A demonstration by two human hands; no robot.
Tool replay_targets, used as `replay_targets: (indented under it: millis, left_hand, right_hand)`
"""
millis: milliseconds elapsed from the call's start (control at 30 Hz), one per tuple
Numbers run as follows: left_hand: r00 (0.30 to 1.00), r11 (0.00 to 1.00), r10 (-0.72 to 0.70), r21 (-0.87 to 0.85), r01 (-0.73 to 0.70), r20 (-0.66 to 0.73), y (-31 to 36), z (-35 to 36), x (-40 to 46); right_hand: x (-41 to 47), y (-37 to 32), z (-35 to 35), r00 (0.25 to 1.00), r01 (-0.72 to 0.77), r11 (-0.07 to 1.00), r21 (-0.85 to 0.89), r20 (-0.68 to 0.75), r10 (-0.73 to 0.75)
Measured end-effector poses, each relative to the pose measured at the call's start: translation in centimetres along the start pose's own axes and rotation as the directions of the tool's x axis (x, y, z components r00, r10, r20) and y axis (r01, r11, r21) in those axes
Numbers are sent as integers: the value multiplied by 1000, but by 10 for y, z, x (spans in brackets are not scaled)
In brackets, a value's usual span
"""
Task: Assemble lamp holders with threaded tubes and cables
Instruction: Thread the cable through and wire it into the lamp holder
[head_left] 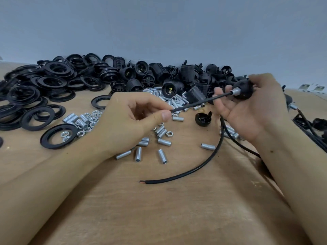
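Thin black round cable [200, 102] is pinched in left hand [134, 119] at centre; domed black plastic holder cap [243, 90] with silver threaded metal tube [235, 91] is gripped by right hand [254, 110] at 2 o'clock. Risk: cable pulled back out if pinch slips.

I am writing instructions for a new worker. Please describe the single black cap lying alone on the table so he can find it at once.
Start at the wooden table and look between the two hands, just below the stretched cable. There lies the black cap, a small dome with a tab sticking up. Unlike the piled holders behind, it lies alone among silver tubes.
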State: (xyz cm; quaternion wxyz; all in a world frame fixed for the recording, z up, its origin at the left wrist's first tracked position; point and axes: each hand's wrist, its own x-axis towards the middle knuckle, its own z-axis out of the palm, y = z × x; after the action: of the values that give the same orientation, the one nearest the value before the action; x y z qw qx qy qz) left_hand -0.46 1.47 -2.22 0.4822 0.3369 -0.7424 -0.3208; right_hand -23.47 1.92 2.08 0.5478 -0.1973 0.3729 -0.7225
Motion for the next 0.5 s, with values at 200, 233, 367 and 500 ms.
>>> replay_targets:
  millis: [200, 233, 367, 500]
  left_hand:
    - [987, 934, -89, -333, 129, 132, -1, -5, 3]
    - [986, 921, -128, -356, 159, 109, -1, -6, 4]
    - [964, 948, -239, -243, 206, -115, -9, -10, 11]
    - [951, 946, -9, 305, 108, -310, -17, -13, 9]
  right_hand:
    - [8, -6, -6, 992, -100, 995, 31, -69, 102]
    - [9, -9, -10, 989, -129, 990, 54, -66, 132]
    - [10, -23, -20, 982, -180, 983, -31, 46, 181]
    - [3, -12, -7, 997, 24, 887, -461, 80, 14]
